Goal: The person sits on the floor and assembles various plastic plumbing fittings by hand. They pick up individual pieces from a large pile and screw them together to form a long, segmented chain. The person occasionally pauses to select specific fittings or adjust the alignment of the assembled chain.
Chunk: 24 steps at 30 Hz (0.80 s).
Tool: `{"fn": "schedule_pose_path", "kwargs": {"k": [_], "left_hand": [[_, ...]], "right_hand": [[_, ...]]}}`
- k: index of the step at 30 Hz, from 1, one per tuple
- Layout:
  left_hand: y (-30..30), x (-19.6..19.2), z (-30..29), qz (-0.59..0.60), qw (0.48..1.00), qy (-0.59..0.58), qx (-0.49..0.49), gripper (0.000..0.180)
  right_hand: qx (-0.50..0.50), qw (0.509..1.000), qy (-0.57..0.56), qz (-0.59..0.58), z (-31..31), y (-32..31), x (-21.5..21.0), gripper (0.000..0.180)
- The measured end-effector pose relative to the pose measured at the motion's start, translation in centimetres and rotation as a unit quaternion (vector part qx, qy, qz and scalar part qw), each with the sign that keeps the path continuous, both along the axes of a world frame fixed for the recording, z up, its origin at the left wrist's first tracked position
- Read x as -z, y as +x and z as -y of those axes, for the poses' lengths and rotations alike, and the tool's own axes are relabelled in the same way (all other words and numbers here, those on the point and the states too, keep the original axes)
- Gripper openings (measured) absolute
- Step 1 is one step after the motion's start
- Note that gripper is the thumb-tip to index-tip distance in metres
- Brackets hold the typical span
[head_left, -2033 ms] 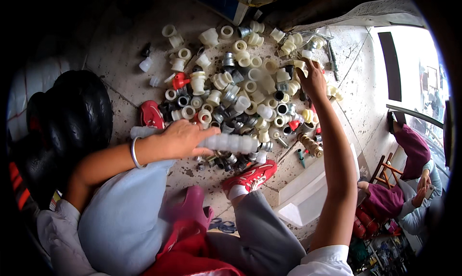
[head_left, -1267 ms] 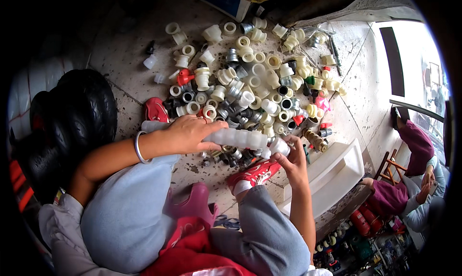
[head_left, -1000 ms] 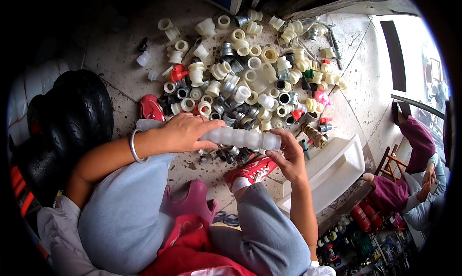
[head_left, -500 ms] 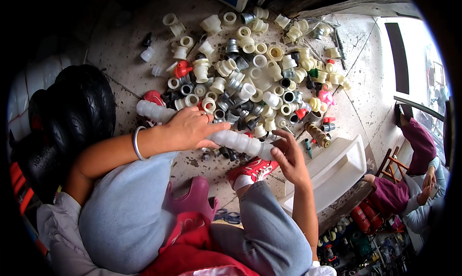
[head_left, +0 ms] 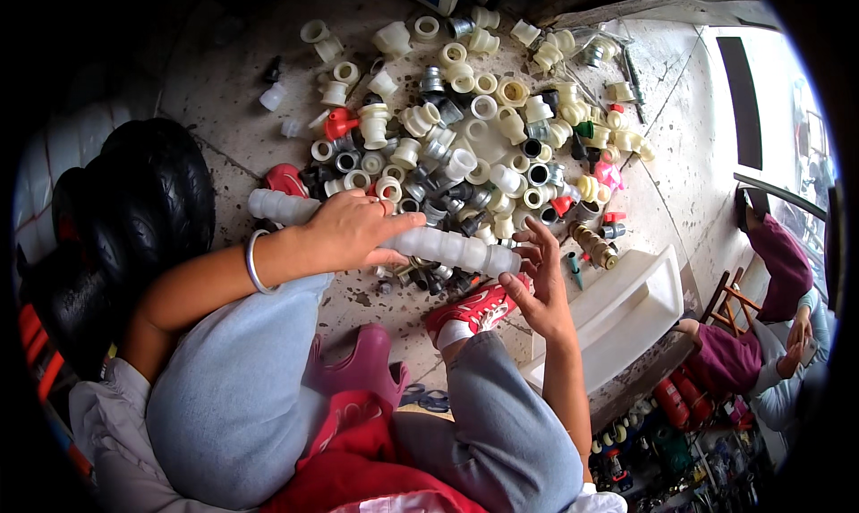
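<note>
My left hand, with a silver bangle at the wrist, is wrapped over the middle of a long row of translucent white plastic pipe fittings joined end to end. The row sticks out on both sides of that hand and tilts slightly down to the right. At its right end my right hand is held with thumb and fingers spread around the tip; whether they touch it I cannot tell. Beyond the row, a heap of loose cream, grey and black fittings covers the floor, with a red fitting among them.
On the right lies a white plastic bin. Black tyres stand at the left. A pink plastic stool is between my legs, near my red shoe. Another person sits at the far right beside shelved goods.
The row of fittings has shifted slightly left with my left hand. My right hand's fingers have spread and risen a little at its right end.
</note>
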State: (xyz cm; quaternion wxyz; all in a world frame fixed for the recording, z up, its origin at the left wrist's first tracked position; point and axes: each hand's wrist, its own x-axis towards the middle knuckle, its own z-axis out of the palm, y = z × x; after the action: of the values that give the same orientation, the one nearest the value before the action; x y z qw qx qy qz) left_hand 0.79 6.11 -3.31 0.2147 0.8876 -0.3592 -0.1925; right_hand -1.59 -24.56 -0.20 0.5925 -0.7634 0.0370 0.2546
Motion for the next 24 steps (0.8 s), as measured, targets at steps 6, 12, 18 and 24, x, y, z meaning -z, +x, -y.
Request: {"fn": "schedule_pose_path", "kwargs": {"k": [6, 12, 18, 24], "left_hand": [[0.2, -0.1, 0.2, -0.023, 1.0, 0.001, 0.005, 0.063], [0.3, -0.3, 0.2, -0.032, 0.999, -0.01, 0.002, 0.063], [0.6, -0.5, 0.3, -0.035, 0.999, 0.01, 0.008, 0.064], [0.2, -0.1, 0.3, -0.001, 0.999, -0.033, -0.009, 0.067]], "right_hand": [[0.014, 0.988, 0.013, -0.15, 0.8, 0.2, 0.4, 0.053], [0.055, 0.942, 0.087, -0.319, 2.0, 0.0, 1.3, 0.056], [-0.043, 0.994, 0.011, -0.1, 1.0, -0.3, 0.3, 0.052], [-0.012, 0.995, 0.02, -0.097, 1.2, -0.3, 0.6, 0.047]]}}
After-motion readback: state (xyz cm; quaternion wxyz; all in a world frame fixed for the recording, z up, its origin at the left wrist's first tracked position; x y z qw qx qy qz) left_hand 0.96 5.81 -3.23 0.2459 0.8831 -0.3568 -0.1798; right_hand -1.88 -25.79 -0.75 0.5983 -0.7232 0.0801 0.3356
